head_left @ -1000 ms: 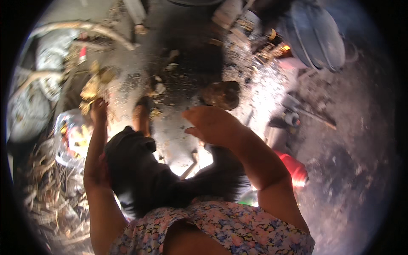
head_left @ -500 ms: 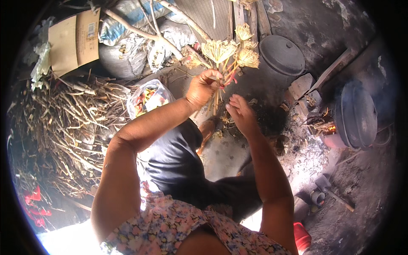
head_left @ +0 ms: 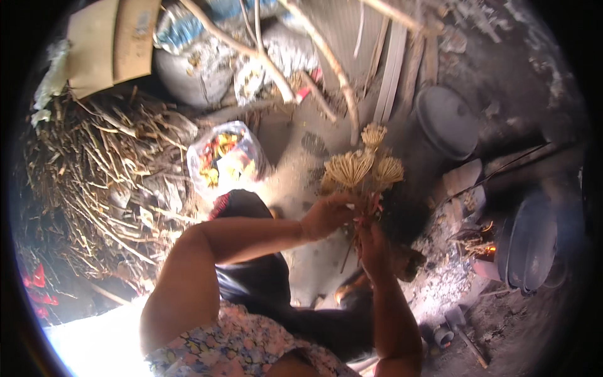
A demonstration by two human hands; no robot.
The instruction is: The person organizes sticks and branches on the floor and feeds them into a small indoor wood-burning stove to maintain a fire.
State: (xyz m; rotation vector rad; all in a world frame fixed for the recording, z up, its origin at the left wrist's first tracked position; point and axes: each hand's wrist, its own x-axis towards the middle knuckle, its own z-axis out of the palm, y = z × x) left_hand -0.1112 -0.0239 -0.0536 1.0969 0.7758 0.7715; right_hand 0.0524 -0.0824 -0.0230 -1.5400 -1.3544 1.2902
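Note:
Over the floor in front of my legs I hold a bunch of dried flower stalks (head_left: 349,169) with pale, fan-shaped heads pointing away from me. My left hand (head_left: 330,213) is closed round the stems just below the heads. On the stems' right side, the fingers of my right hand (head_left: 375,251) are pinched together against them, by a thin red strip (head_left: 375,204). Fine detail at the fingertips is blurred, and how the strip runs round the stems is hidden. Lower stem ends stick out between my hands.
A dark pot (head_left: 531,242) stands over a small fire (head_left: 487,249) at the right, with ash nearby. Behind it leans a round lid (head_left: 447,122). A clear plastic bag (head_left: 226,160) of colourful bits and a stick pile (head_left: 94,182) are at left. Long branches (head_left: 326,53) reach in from behind.
The bunch and my left hand have come nearer and to the right in view. My right hand, earlier apart with fingers spread, has closed in on the stems. The whole view has shifted.

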